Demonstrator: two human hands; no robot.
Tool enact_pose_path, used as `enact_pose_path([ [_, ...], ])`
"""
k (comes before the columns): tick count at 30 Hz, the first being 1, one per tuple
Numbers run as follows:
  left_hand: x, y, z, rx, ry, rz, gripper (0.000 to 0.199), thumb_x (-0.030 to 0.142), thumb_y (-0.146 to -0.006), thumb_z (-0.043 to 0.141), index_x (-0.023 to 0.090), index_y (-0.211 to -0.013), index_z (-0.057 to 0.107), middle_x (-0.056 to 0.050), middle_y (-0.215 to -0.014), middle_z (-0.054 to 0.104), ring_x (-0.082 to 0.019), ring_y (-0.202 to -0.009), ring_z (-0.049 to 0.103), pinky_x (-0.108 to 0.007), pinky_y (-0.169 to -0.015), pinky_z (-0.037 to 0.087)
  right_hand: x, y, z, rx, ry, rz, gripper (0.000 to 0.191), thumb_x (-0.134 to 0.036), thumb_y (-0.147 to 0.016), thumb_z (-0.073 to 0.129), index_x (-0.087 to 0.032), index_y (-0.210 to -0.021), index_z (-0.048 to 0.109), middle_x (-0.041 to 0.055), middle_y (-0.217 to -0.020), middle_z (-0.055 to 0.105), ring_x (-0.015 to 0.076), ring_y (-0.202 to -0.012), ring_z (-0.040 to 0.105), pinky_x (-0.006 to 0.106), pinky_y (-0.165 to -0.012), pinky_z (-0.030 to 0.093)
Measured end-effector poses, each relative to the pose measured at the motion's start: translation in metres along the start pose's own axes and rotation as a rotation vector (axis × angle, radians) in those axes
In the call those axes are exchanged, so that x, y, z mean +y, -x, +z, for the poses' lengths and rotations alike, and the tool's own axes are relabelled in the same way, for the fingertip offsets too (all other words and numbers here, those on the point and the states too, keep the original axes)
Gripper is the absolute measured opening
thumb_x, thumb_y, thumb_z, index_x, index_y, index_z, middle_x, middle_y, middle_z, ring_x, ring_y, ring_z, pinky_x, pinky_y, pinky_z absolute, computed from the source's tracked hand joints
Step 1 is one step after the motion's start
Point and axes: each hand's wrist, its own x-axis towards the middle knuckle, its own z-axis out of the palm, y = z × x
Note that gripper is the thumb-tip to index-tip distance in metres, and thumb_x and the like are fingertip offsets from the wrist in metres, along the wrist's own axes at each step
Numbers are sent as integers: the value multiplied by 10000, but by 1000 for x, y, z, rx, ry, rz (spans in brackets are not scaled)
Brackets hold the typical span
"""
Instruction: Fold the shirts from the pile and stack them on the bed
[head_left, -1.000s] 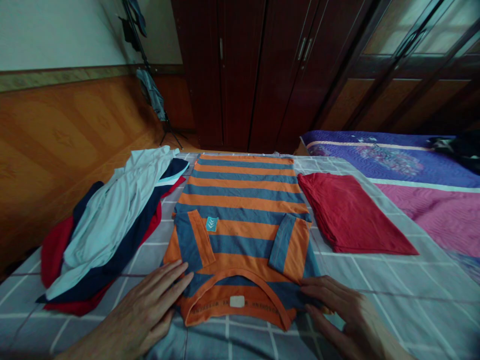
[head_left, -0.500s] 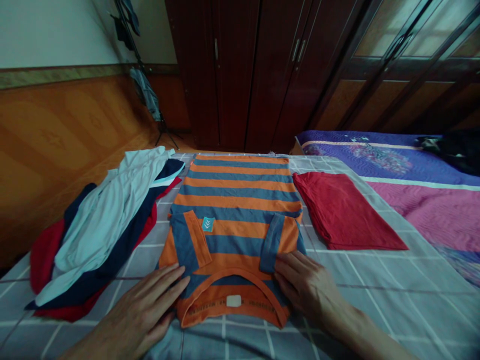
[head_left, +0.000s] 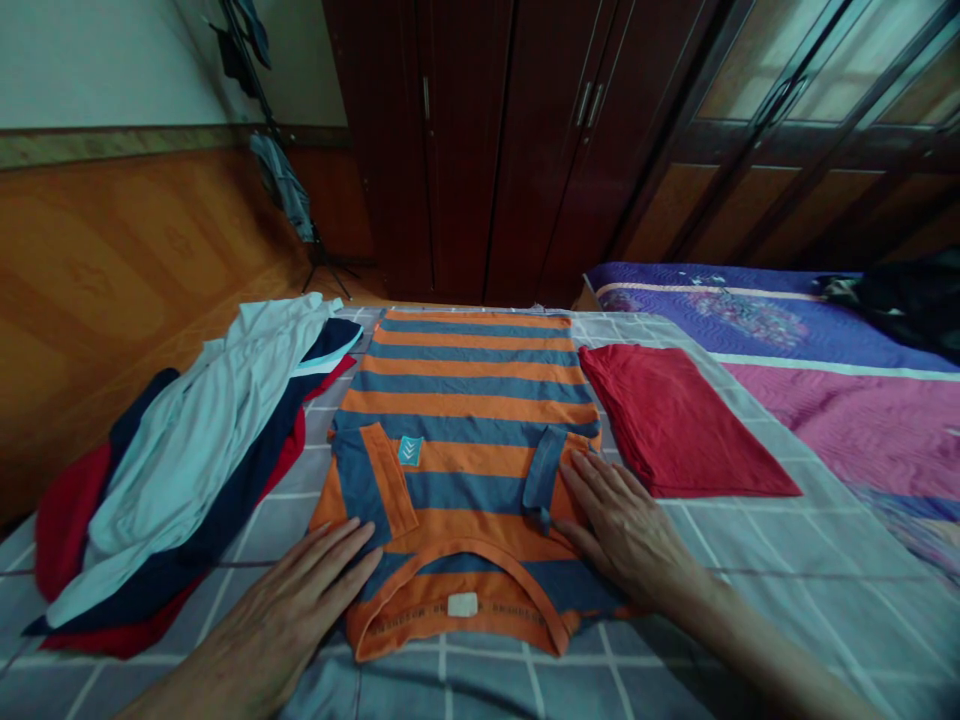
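Note:
An orange and blue-grey striped T-shirt point(head_left: 469, 490) lies spread on the bed, its neckline toward me and both sleeves folded inward over the front. My left hand point(head_left: 307, 590) rests flat on its left shoulder, fingers stretched out. On the opposite side, my right hand point(head_left: 622, 525) lies flat by the right sleeve, fingers extended and touching the cloth. Part of the right shoulder is covered by that hand. A small teal patch point(head_left: 410, 451) shows beside the left sleeve, and a white label point(head_left: 463, 604) inside the collar.
To the left lies a loose pile of white, navy and red clothes point(head_left: 195, 450). A folded red garment point(head_left: 682, 420) is at the right on the grey checked sheet point(head_left: 720, 545). Beyond are a dark wardrobe point(head_left: 465, 150), a stand point(head_left: 281, 165) and another bed point(head_left: 810, 335).
My right hand has moved up and outward along the right sleeve and flattened. More of the shirt's right shoulder now shows below it. My left hand stays nearly in place.

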Motion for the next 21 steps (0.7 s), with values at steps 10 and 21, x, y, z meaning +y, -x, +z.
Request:
enact_pose_path([
  [10, 0, 1, -4, -10, 0, -64, 896, -48, -704, 343, 310, -1485, 91, -6, -1436, 430, -181, -1273, 455, -319, -1013, 439, 6, 3, 1, -35, -102, -5, 601, -444, -886, 519, -128, -1385, 406, 180, -1434, 392, 316, -1338, 326, 526, -1019, 390],
  [21, -23, -5, -13, 49, 168, -47, 477, 108, -836, 448, 264, -1276, 548, -2, -1273, 600, -181, -1140, 584, -288, -986, 479, -12, 46, -27, -28, -153, -249, 679, -61, -713, 422, -118, -1389, 405, 105, -1385, 476, 222, -1263, 457, 365, -956, 499],
])
